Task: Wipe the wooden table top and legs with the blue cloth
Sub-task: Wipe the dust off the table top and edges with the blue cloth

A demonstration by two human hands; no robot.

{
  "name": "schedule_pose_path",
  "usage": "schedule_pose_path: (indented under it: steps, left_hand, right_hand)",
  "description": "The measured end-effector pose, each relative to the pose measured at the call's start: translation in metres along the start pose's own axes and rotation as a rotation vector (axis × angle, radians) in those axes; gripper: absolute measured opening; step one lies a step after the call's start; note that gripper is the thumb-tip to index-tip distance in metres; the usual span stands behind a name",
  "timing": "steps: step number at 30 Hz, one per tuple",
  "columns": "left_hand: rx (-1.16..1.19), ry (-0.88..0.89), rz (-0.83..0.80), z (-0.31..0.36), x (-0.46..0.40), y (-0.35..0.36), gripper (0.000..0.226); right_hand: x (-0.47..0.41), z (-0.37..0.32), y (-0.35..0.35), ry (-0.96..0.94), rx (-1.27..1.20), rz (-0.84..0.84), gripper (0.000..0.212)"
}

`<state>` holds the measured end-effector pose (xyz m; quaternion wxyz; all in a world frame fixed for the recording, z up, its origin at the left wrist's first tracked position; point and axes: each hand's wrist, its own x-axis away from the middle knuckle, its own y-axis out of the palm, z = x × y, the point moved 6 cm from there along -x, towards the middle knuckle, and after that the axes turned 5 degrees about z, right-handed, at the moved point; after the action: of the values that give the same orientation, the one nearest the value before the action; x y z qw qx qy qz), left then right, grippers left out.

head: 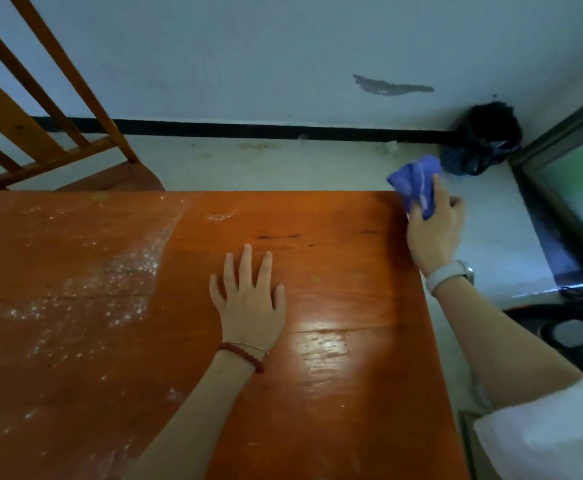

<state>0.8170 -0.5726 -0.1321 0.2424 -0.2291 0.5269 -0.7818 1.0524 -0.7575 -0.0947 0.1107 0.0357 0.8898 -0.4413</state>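
A slatted wooden chair (pixel 41 133) stands behind the orange wooden counter (pixel 335 393), whose left part carries white dust (pixel 86 289). The left hand (pixel 248 299) lies flat, fingers spread, mid-counter. At the far right corner the right hand (pixel 433 226) grips the bunched blue cloth (pixel 414 181), pointing up and away toward a black bag (pixel 484 140).

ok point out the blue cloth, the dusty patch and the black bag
blue cloth (pixel 416 183): head view, bunched upper part
dusty patch (pixel 86 289): head view, white specks on tabletop
black bag (pixel 484 140): head view, middle
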Motion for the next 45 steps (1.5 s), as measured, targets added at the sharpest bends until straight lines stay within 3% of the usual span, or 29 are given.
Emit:
schedule_pose_path:
  steps: [3, 4, 5, 7, 9, 14, 18, 24, 27, 29, 31, 33, 35, 38, 41, 45]
  left_hand:
    - [-0.013, 0.014, -0.013, 0.015, 0.002, 0.006, 0.061]
    - [-0.017, 0.013, -0.012, 0.019, 0.003, 0.006, 0.059]
    - [-0.019, 0.015, -0.014, 0.021, 0.005, 0.007, 0.056]
    - [-0.024, 0.011, -0.031, 0.025, 0.010, 0.009, 0.055]
    - [-0.041, 0.006, -0.049, 0.028, 0.014, 0.011, 0.057]
    - [-0.074, -0.017, -0.040, 0.031, 0.021, 0.013, 0.057]
    - [-0.066, -0.028, -0.021, 0.036, 0.029, 0.012, 0.059]
    - [-0.115, -0.045, -0.004, 0.035, 0.038, 0.022, 0.066]
    - [-0.126, -0.042, -0.002, 0.032, 0.038, 0.023, 0.074]
    - [-0.133, -0.041, -0.007, 0.031, 0.038, 0.023, 0.074]
    - [-0.135, -0.044, -0.008, 0.029, 0.040, 0.023, 0.073]
    - [-0.138, -0.048, -0.003, 0.029, 0.040, 0.023, 0.072]
    - [-0.136, -0.052, -0.011, 0.029, 0.039, 0.023, 0.069]
    - [-0.146, -0.030, -0.039, 0.028, 0.039, 0.025, 0.069]
    - [-0.136, -0.016, -0.034, 0.027, 0.039, 0.023, 0.067]
    - [-0.137, -0.012, -0.081, 0.025, 0.038, 0.022, 0.056]
  right_hand:
    - [0.014, -0.027, 0.021, -0.448, 0.019, -0.211, 0.048]
    - [0.010, -0.018, 0.022, -0.486, 0.068, -0.240, 0.047]
    - [0.001, -0.001, 0.018, -0.381, 0.132, -0.235, 0.047]
    - [-0.018, 0.042, -0.005, 0.038, 0.216, -0.153, 0.048]
    - [-0.019, 0.063, -0.023, 0.198, 0.225, -0.116, 0.050]
    - [-0.009, 0.038, -0.026, -0.033, 0.115, -0.085, 0.059]
    - [-0.005, 0.044, -0.041, -0.017, 0.181, 0.042, 0.053]
    - [-0.028, 0.013, -0.011, -0.167, 0.169, -0.120, 0.050]
    - [-0.026, -0.002, 0.017, -0.107, 0.254, -0.209, 0.047]
    - [-0.014, -0.014, 0.024, -0.215, 0.326, -0.226, 0.046]
    - [0.007, -0.031, 0.028, -0.501, 0.350, -0.286, 0.046]
    - [0.030, -0.040, 0.028, -0.679, 0.119, -0.502, 0.047]
    - [0.038, -0.037, 0.019, -0.570, -0.194, -0.684, 0.043]
    - [0.003, -0.006, 0.005, -0.216, -0.363, -0.419, 0.038]
    - [-0.016, 0.013, 0.006, -0.018, -0.329, -0.309, 0.039]
    - [-0.001, 0.004, 0.025, -0.129, 0.063, -0.371, 0.054]
